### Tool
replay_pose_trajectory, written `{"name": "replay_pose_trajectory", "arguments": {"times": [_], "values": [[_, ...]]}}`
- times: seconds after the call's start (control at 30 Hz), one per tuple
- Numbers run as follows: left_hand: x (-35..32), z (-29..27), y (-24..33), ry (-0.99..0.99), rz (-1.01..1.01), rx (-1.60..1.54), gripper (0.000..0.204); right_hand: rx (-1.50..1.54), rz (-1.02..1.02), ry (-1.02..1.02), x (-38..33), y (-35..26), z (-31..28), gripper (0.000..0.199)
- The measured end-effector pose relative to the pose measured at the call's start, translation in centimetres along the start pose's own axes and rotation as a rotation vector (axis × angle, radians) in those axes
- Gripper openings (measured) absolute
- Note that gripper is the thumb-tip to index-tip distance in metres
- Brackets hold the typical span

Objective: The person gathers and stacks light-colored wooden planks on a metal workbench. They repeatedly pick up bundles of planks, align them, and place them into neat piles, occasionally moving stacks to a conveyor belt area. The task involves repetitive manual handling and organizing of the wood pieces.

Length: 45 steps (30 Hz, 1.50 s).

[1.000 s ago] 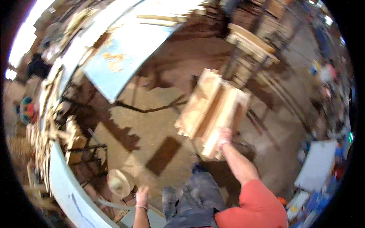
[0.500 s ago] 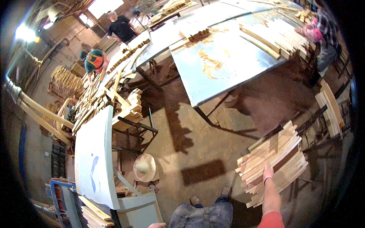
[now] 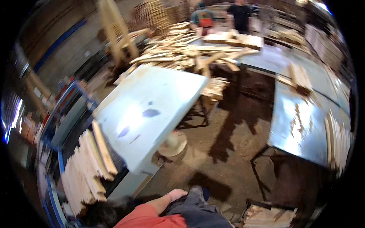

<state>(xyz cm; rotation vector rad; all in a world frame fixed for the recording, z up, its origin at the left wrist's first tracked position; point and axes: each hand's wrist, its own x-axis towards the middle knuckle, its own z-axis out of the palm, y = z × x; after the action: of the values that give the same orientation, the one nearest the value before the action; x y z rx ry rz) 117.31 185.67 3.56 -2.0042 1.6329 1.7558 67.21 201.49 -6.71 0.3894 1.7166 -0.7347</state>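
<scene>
My left hand (image 3: pixel 177 194) hangs beside my jeans at the lower edge, below a red sleeve. Its fingers are blurred, so I cannot make out whether they are closed; no object shows in it. My right hand is out of the picture. To the left of my arm, a row of pale wooden strips (image 3: pixel 86 167) lies on a dark surface next to a pale blue machine table (image 3: pixel 156 102). Another stack of wooden strips (image 3: pixel 268 217) sits at the lower right, partly cut off by the edge.
A straw hat (image 3: pixel 174 144) is beside the pale table. A metal-topped table (image 3: pixel 283 129) with sawdust stands on the right, bearing strips at its edge. Beyond lies a heap of loose wood (image 3: pixel 171 49). Two people (image 3: pixel 204 18) are at the back. A blue frame (image 3: pixel 57 114) borders the left.
My view has swung to the left, bringing the pale table and left-hand strips closer to the middle. My right hand, earlier on the right-hand strips, has left the view; my left arm has come in.
</scene>
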Motion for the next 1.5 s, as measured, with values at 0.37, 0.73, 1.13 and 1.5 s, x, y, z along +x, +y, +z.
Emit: {"name": "replay_pose_trajectory", "arguments": {"times": [0.37,0.73,1.13,1.5], "values": [[13.3,-9.5,2.5,0.382,-0.361,-0.332,0.067,-0.675,-0.066,0.006,-0.5,-26.4,19.1,0.024],[21.0,-10.5,0.4,0.102,-0.503,0.037,0.063,-0.799,-0.369,-0.291,-6.0,-41.9,39.4,0.033],[43.0,-26.6,28.4,0.312,-0.392,-0.432,0.042,-1.070,-0.606,-0.346,11.1,-66.9,40.1,0.003],[69.5,-38.3,59.4,0.185,-0.244,-0.936,0.049,-0.039,-0.128,-0.693,14.4,-86.6,51.8,0.032]]}}
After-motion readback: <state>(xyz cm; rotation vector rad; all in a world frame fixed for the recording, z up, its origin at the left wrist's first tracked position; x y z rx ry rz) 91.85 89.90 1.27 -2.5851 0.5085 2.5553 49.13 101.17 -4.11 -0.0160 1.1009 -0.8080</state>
